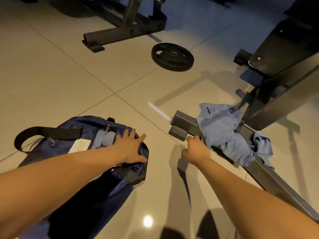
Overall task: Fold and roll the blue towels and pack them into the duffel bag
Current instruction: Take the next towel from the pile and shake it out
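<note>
I'm kneeling over the floor (86, 75) and working off the bench bar (183, 123) as my marker. My left hand (133, 147) is lying flat with fingers spread on the duffel bag (86, 123), left of the bar's capped end, pinning it down. My right hand (196, 149) is reaching in on the near side of that capped end, fingers curling at the edge of the blue towel (219, 128). I can't tell whether they're actually closing on cloth. The towel is lying crumpled over the bar, its long run following the bar, folds spilling off both sides. I'm judging that I need to take one clear edge, lift up off the bar so nothing snags, then spread it on open floor. The bag's length is running from me toward the bar's end, with pale blue cloth (105, 139) showing in its opening.
</note>
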Available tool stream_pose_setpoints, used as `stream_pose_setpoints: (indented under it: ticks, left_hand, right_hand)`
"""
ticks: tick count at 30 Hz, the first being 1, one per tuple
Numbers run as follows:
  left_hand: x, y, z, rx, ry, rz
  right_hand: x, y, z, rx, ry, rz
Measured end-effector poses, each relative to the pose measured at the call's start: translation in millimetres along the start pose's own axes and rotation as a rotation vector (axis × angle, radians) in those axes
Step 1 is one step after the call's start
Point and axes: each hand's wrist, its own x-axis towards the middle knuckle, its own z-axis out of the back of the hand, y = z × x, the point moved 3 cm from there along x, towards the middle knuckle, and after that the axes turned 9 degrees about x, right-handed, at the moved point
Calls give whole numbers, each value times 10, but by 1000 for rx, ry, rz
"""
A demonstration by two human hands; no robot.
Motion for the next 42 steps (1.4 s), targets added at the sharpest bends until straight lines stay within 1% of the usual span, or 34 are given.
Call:
stream_pose_setpoints:
  ticks: [2, 3, 4, 6, 9, 12, 15, 17, 19, 22, 24, 26, 28, 30, 32, 34, 35, 37, 39, 42]
  left_hand:
    - [68, -81, -182, 25, 53, 60]
    - [132, -124, -245, 54, 58, 76]
    - [184, -151, -304, 84, 51, 89]
    - [244, -185, -412, 121, 0, 120]
    - [323, -222, -522, 160, -81, 121]
    - [381, -165, -521, 126, -48, 94]
    - [377, -72, -472, 109, -24, 70]
    - [352, -74, -429, 106, -20, 69]
    - [324, -85, -330, 62, 47, 84]
    - [282, -114, -19, 5, 143, 142]
    - [224, -187, 312, -71, 155, 149]
    - [135, -351, 721, -246, 91, 114]
    - [-13, -591, 1214, -428, -27, 55]
    - [-220, -836, 1740, -551, -177, 0]
    - [-484, -1020, 2238, -655, -368, -31]
    - [-799, -1127, 2693, -784, -551, -55]
    - [-974, -1162, 2892, -839, -618, -72]
    - [-1309, -1211, 3188, -884, -679, -127]
    - [-1611, -1239, 3359, -869, -690, -189]
    - [-1999, -1195, 3458, -861, -742, -215]
  right_hand:
    - [140, -338, 204, 22, -171, -23]
    - [243, -535, 309, 63, -221, -48]
    - [350, -705, 379, 93, -232, -70]
    - [538, -925, 414, 110, -190, -80]
    - [746, -1020, 357, 71, -199, -150]
    - [838, -983, 329, -1, -227, -189]
    - [859, -991, 386, -98, -238, -126]
    - [828, -1003, 526, -120, -253, -76]
    - [791, -984, 736, -166, -221, -63]
    - [682, -912, 1148, -227, -204, 3]
    - [601, -883, 1455, -176, -217, 76]
    - [528, -883, 1796, 12, -235, 131]
    - [435, -844, 2196, 255, -265, 165]
    - [317, -732, 2607, 462, -285, 208]
    - [94, -544, 2990, 618, -240, 292]
    - [-240, -306, 3343, 724, -147, 391]
    - [-403, -201, 3493, 759, -94, 430]
    - [-713, -5, 3722, 816, 30, 492]
    - [-988, 175, 3857, 912, 142, 559]
    - [-1353, 388, 3935, 1112, 208, 597]
